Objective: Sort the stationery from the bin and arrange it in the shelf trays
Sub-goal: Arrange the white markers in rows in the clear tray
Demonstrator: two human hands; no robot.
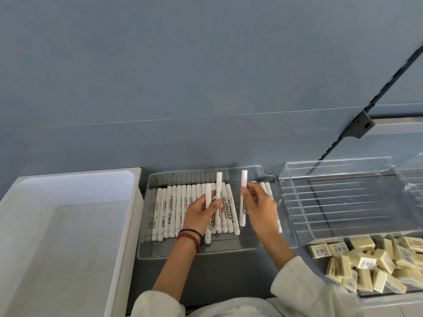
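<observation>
A clear shelf tray holds a row of several white markers lying side by side. My left hand grips white markers over the middle of the row, their ends sticking up past my fingers. Just to the right, my right hand pinches a single white marker upright above the tray. The white bin stands at the left, and nothing shows inside it.
A second clear tray with a ribbed floor sits to the right, holding nothing. Below it lies a heap of several cream erasers in another clear tray. A blue wall panel backs the shelf, with a dark bracket at right.
</observation>
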